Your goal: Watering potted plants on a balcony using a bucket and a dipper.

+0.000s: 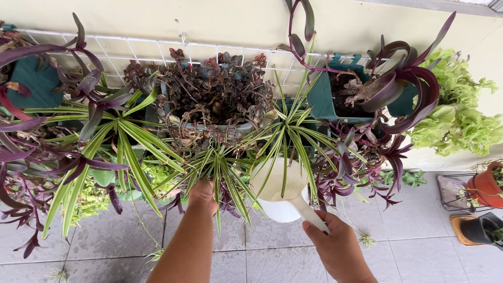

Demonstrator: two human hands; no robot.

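Head view: right hand (335, 241), smooth white scoop (280, 191).

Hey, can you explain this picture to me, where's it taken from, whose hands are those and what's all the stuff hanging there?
One picture, from a camera worn on a person's head, looking down at their own bare arms. The right hand grips the handle of a white plastic dipper, raised among the leaves. The left hand reaches into the striped spider plants. Pots hang on a white wire grid fixed to the wall: a green pot, purple-leaved plants and a reddish-brown plant. Below is grey tiled floor, with an orange pot at right.
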